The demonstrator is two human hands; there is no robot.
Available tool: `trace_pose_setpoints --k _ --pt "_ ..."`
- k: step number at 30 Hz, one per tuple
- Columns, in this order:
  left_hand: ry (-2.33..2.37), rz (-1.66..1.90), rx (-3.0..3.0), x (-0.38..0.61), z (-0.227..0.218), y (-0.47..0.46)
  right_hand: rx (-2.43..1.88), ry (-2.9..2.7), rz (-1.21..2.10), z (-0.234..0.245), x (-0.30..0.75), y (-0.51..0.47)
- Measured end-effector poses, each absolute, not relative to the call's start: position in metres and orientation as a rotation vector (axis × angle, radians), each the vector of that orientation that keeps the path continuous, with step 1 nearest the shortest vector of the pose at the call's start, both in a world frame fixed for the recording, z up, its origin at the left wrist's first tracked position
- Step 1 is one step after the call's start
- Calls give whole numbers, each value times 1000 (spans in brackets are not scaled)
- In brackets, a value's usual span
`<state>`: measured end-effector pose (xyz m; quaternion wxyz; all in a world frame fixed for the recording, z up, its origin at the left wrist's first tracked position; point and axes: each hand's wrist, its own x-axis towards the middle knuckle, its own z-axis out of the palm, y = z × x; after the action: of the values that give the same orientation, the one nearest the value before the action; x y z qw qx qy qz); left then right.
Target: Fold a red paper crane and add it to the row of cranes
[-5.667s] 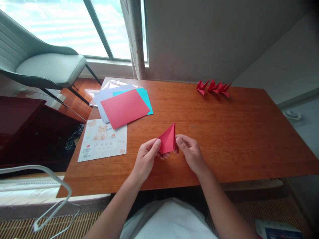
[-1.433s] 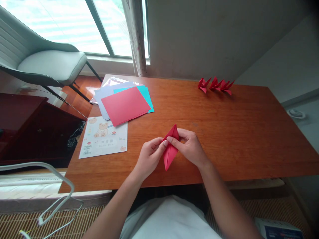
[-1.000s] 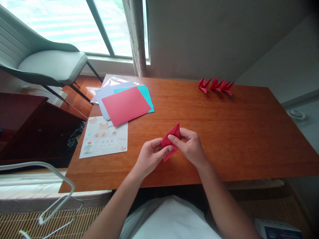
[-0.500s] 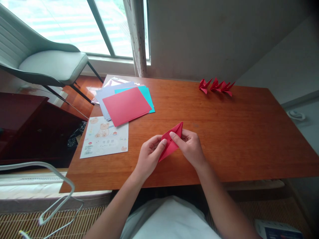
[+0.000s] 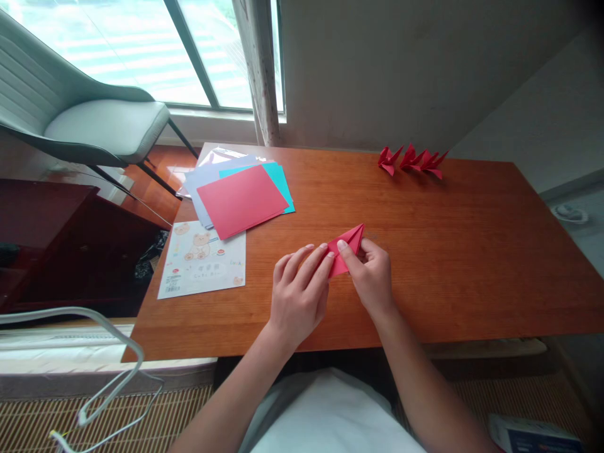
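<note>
A piece of red origami paper, folded into a narrow pointed shape, is held just above the wooden table, its sharp tip pointing away to the upper right. My right hand pinches its right side, thumb on top and fingers curled underneath. Over the left part of the paper lie the fingers of my left hand, close together and pressed on it; the left thumb is hidden. Part of the paper is covered by both hands.
On the table, red sheets lie over turquoise and lilac paper. Nearer is a bear-printed sheet. Three red folded paper figures stand at the back. A chair and white hanger are left.
The folded paper has moved a little right and away from me. My left hand has shifted from a thumb-on-top pinch to fingers laid over the paper's left part.
</note>
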<state>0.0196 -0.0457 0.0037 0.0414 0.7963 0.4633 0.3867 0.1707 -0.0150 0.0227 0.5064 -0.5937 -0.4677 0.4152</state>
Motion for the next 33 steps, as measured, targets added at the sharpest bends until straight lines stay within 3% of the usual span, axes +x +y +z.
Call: trace_pose_setpoints --k 10,20,25,33 --pt "1346 1008 2562 25 1 -47 -1339 -1018 1009 17 171 -13" --pt "1378 1082 2494 28 1 -47 -1399 -1122 916 14 160 -20" --pt "1325 1201 2246 25 -2 -47 -1348 -1329 936 22 155 -28" --pt "1190 1244 1378 20 8 -43 -1330 -1483 962 30 167 -27"
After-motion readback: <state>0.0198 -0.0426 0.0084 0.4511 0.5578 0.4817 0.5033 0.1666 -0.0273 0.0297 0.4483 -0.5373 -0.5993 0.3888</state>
